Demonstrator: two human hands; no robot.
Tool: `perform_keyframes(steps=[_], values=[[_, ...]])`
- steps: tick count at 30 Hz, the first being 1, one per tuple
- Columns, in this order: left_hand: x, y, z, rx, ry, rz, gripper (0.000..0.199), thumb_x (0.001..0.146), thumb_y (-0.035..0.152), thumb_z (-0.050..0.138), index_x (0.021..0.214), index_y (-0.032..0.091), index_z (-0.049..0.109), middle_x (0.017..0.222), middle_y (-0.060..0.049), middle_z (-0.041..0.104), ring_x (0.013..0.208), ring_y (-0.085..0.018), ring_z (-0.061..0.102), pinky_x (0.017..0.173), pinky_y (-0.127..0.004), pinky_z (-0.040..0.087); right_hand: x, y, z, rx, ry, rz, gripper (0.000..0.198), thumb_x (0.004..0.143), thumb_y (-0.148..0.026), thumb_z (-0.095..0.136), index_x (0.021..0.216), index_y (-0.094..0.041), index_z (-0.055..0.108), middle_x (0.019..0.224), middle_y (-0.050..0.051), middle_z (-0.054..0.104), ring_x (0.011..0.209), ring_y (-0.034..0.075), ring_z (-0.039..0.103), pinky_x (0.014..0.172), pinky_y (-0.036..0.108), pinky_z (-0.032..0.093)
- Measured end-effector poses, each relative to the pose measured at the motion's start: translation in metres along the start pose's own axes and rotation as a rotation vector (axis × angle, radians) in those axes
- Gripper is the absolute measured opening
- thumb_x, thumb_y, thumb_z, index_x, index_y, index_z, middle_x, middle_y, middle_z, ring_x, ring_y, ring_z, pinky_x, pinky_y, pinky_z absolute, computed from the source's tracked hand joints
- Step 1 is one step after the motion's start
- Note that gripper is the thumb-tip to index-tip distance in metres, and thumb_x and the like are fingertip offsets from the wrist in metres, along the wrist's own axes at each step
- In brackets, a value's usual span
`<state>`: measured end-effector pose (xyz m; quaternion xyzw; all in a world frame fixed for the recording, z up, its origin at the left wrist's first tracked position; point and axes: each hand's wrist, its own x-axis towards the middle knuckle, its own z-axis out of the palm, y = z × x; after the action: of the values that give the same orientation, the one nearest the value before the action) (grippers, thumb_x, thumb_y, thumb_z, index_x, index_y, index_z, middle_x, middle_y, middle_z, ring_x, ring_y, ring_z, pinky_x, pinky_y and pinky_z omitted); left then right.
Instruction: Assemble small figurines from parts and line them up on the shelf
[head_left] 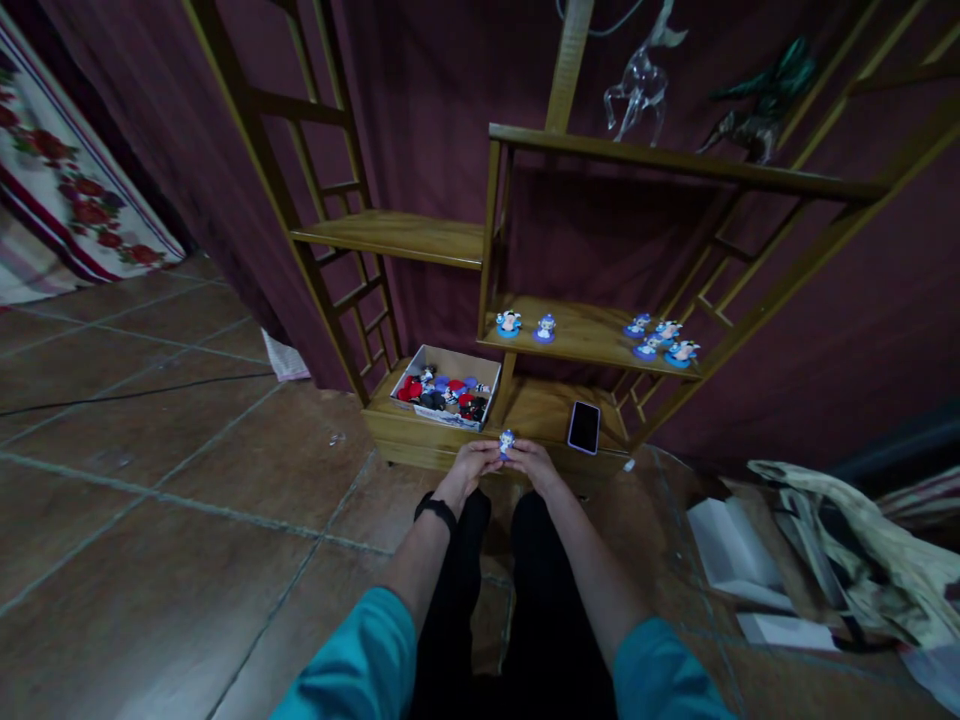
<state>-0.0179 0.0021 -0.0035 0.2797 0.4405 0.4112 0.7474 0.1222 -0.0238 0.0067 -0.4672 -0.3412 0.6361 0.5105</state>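
Between my two hands is a small purple-and-white figurine (507, 442), held upright by the fingertips. My left hand (472, 463) grips it from the left side, and my right hand (533, 461) from the right. Just beyond the left hand, an open cardboard box (486, 372) holds several small red, black and purple figurines. On the shelf (581, 325) above stand a blue-based figurine (508, 323) and a purple figurine (545, 328) at the left. A cluster of several similar figurines (660, 342) stands at that shelf's right end.
A phone (584, 427) lies on the lowest board, right of the box. The top shelf carries a clear glass deer (639, 88) and a dark green-and-bronze statue (761, 105). White packaging (731, 550) and cloth (862, 545) lie on the floor at the right. A cable (142, 393) crosses the floor at left.
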Motion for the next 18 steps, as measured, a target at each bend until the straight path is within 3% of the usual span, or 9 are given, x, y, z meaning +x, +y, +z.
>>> perform_keyframes(steps=[6, 18], values=[[-0.0038, 0.0036, 0.0028, -0.066, -0.023, 0.004, 0.017, 0.067, 0.008, 0.068, 0.083, 0.01, 0.066, 0.074, -0.008, 0.068, 0.062, -0.011, 0.063, 0.065, -0.023, 0.052, -0.0014, -0.0016, 0.0012, 0.107, 0.034, -0.001, 0.028, 0.055, -0.023, 0.073, 0.082, -0.017, 0.066, 0.085, 0.006, 0.07, 0.079, 0.017, 0.065, 0.077, 0.03, 0.049], [-0.0044, 0.0022, 0.002, -0.081, -0.017, 0.023, 0.012, 0.071, 0.013, 0.064, 0.083, 0.01, 0.063, 0.075, -0.009, 0.068, 0.065, -0.013, 0.065, 0.069, -0.028, 0.052, 0.0034, 0.0031, -0.0013, 0.122, 0.109, 0.012, 0.025, 0.055, -0.018, 0.069, 0.08, -0.017, 0.065, 0.08, 0.005, 0.07, 0.077, 0.018, 0.065, 0.073, 0.03, 0.051]])
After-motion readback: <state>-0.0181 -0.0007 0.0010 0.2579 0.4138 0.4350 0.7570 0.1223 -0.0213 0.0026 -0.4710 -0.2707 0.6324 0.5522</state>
